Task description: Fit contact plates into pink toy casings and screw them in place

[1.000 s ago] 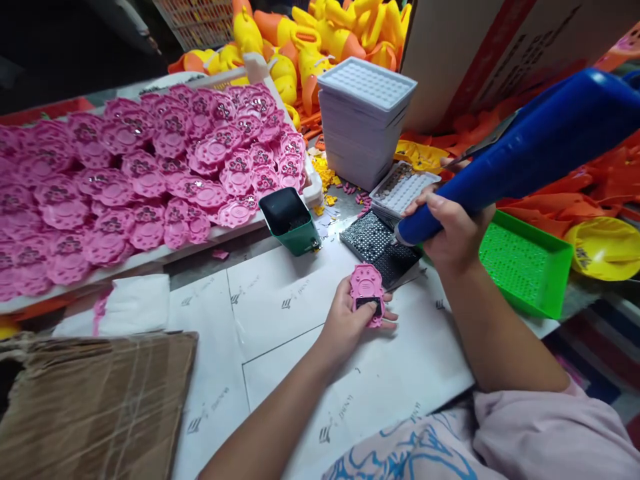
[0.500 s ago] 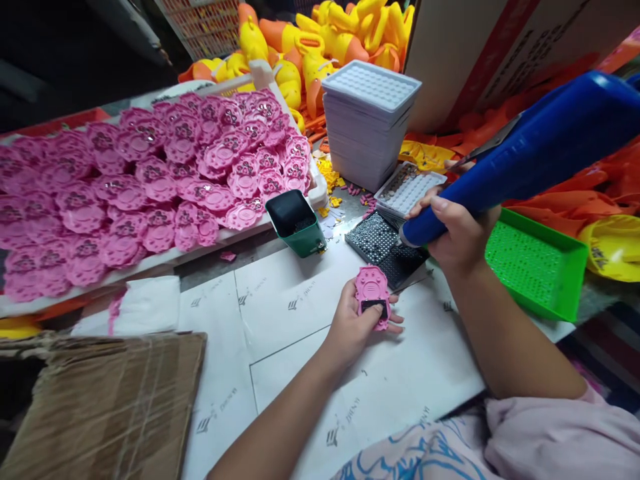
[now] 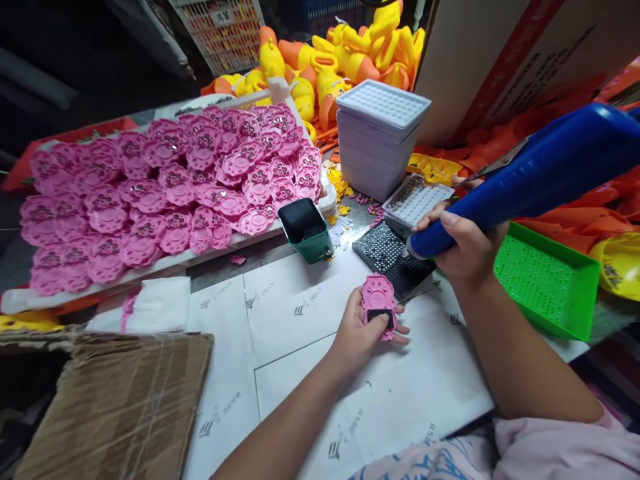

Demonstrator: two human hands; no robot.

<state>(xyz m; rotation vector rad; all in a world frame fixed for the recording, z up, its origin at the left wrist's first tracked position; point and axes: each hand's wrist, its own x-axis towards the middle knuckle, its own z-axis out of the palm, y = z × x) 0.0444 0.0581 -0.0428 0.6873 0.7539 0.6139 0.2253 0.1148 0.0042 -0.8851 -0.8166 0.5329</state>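
My left hand (image 3: 361,331) holds a pink scalloped piece (image 3: 379,297) with a dark rectangular window, the thumb pressed on its lower part. In my right hand (image 3: 467,243) is a thick blue bottle-like tool (image 3: 530,177), tilted so that its metal tip is at a black tray (image 3: 390,257) of small shiny stones. A pair of metal tweezers or scissors (image 3: 503,160) also lies along the blue tool by the right fingers. Just behind the black tray sits a small white dimpled tray (image 3: 420,200). A dark green container (image 3: 306,233) stands left of the black tray.
Many pink pieces (image 3: 175,183) fill a white-rimmed tray at the left. A tall stack of white trays (image 3: 377,147) stands at the back. At the right is a green tray (image 3: 545,280). Yellow and orange parts (image 3: 345,60), a basket (image 3: 220,33) and cardboard (image 3: 120,400) surround the worktop.
The whole view has shifted, so things appear slightly further right and lower. Both hands keep their holds, and the blue tool's tip remains at the black tray.
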